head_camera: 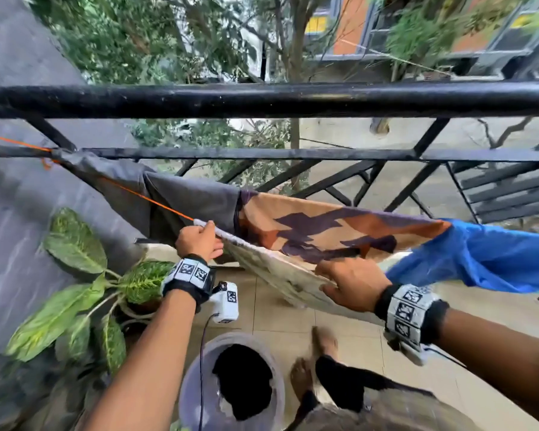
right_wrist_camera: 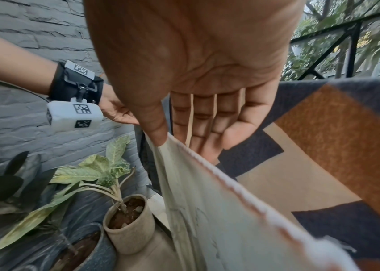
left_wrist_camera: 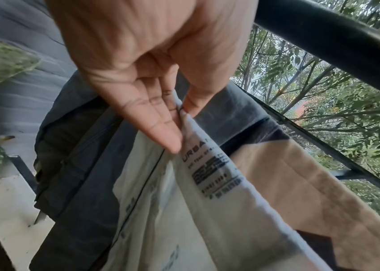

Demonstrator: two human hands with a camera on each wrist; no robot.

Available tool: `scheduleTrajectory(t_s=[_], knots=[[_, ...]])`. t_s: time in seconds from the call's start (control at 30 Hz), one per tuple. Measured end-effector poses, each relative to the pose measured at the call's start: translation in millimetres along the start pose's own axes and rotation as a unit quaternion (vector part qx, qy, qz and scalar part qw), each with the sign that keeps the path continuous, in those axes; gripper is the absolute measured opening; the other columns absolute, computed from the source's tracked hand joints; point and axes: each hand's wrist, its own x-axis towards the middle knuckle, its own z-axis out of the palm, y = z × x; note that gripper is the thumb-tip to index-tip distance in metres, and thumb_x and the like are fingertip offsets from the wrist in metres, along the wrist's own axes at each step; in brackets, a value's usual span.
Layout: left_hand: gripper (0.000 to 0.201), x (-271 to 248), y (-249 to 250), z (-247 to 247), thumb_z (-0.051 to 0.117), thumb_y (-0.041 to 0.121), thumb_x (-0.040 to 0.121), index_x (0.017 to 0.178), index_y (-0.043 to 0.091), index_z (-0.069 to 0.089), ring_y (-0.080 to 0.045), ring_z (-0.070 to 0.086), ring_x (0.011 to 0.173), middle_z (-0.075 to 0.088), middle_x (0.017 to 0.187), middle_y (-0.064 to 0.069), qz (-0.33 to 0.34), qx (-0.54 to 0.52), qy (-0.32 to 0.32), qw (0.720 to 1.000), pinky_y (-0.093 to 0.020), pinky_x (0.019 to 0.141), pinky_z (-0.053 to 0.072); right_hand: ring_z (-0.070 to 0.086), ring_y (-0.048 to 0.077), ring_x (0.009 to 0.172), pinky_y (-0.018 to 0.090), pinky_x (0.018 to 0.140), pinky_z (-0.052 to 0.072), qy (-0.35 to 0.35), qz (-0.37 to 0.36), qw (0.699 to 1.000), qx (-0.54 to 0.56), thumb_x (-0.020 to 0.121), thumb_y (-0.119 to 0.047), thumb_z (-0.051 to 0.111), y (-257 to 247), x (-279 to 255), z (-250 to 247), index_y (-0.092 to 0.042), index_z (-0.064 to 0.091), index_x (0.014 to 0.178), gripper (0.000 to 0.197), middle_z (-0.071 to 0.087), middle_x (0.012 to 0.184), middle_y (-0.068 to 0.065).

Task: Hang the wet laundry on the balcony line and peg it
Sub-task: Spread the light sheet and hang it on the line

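Between both hands: white cloth (head_camera: 280,272) top hem stretched taut along orange line (head_camera: 156,202) | L hand (head_camera: 199,241) pinches corner at line | R hand (head_camera: 352,281) pinches hem further along, keeps edge straight for pegging | no pegs visible.

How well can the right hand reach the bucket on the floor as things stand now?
Probably not at once. The right hand is pinching the white cloth up at the line, and the bucket stands low, more under the left arm. Nothing blocks the way; it must let go and bend down.

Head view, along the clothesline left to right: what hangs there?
Orange line → grey garment → left hand → patterned cloth → right hand → blue garment.
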Motion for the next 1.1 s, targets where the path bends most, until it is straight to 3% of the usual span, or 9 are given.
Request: scheduleTrajectory(t_s=[0.13,0.27,0.37,0.43,0.57,0.7,0.8,0.97,1.1], knots=[[0.028,0.7,5.3,-3.4,0.064,0.018,0.088,0.064,0.004,0.067,-0.026,0.07,0.052,0.066,0.05,-0.01,-0.004,-0.04,0.052,0.998,-0.036,0.06,0.06,0.064,0.025,0.102,0.033,0.076,0.049,-0.005,-0.03,0.999,0.013,0.088,-0.05,0.047,-1.8,12.6,1.3,-0.033,0.051,0.118,0.034,0.067,0.113,-0.007],[0.021,20.8,21.8,-23.5,0.063,0.017,0.091,0.073,0.007,0.065,-0.019,0.067,0.045,0.066,0.067,-0.015,-0.012,-0.09,0.094,0.991,-0.027,0.047,0.056,0.065,0.026,0.097,0.038,0.073,0.053,-0.006,-0.077,0.996,0.044,0.086,-0.048,0.042,-17.1,36.5,-5.0,-0.033,0.05,0.116,0.035,0.068,0.106,-0.007],[0.018,30.8,29.7,-46.9,0.062,0.016,0.089,0.073,0.008,0.066,-0.026,0.07,0.055,0.069,0.075,-0.02,0.006,-0.077,0.136,0.988,-0.035,0.054,0.06,0.065,0.025,0.098,0.036,0.072,0.051,-0.001,-0.098,0.994,0.056,0.082,-0.053,0.031,-38.3,55.1,-12.1,-0.034,0.052,0.114,0.043,0.069,0.105,-0.009],[0.021,41.2,29.3,-64.9,0.061,0.02,0.085,0.068,0.01,0.066,-0.03,0.072,0.061,0.072,0.082,-0.023,0.012,-0.071,0.162,0.984,-0.043,0.062,0.062,0.065,0.024,0.099,0.036,0.073,0.051,0.005,-0.116,0.991,0.064,0.082,-0.052,0.036,-53.9,65.9,-16.7,-0.034,0.054,0.112,0.04,0.069,0.104,-0.009],[0.035,70.4,32.0,-98.4,0.056,0.048,0.07,0.061,0.016,0.07,-0.03,0.072,0.059,0.071,0.065,-0.016,0.053,0.003,0.202,0.978,-0.051,0.064,0.062,0.066,0.025,0.094,0.036,0.07,0.051,0.011,-0.14,0.988,0.067,0.083,-0.048,0.045,-86.2,86.8,-23.5,-0.032,0.053,0.107,0.03,0.07,0.101,-0.007],[0.037,72.0,60.8,-118.7,0.057,0.034,0.084,0.056,0.01,0.062,-0.027,0.069,0.051,0.067,0.055,-0.009,0.071,0.009,0.201,0.977,-0.046,0.062,0.063,0.066,0.027,0.091,0.036,0.069,0.052,0.021,-0.139,0.988,0.06,0.085,-0.051,0.045,-113.1,106.8,-31.6,-0.033,0.05,0.109,0.03,0.071,0.097,-0.006],[0.038,85.0,76.4,-136.8,0.056,0.031,0.089,0.058,0.011,0.06,-0.028,0.07,0.056,0.067,0.06,-0.012,0.081,0.041,0.204,0.975,-0.046,0.062,0.063,0.065,0.025,0.093,0.036,0.069,0.052,0.031,-0.147,0.988,0.045,0.086,-0.053,0.043,-132.0,123.4,-40.2,-0.034,0.051,0.112,0.033,0.071,0.096,-0.006],[0.038,118.2,97.8,-163.3,0.055,0.028,0.09,0.057,0.011,0.058,-0.031,0.069,0.056,0.065,0.059,-0.014,0.091,0.055,0.203,0.973,-0.05,0.064,0.062,0.063,0.029,0.101,0.038,0.075,0.049,0.024,-0.145,0.988,0.045,0.088,-0.054,0.043,-162.1,145.6,-58.2,-0.035,0.049,0.12,0.038,0.069,0.108,-0.003],[0.032,136.9,115.2,-175.9,0.054,0.023,0.093,0.065,0.009,0.06,-0.035,0.072,0.065,0.07,0.077,-0.022,0.093,0.031,0.198,0.975,-0.051,0.065,0.062,0.063,0.03,0.105,0.04,0.08,0.051,0.009,-0.157,0.987,0.043,0.088,-0.052,0.046,-177.1,160.0,-73.0,-0.032,0.045,0.127,0.043,0.067,0.116,0.001]])
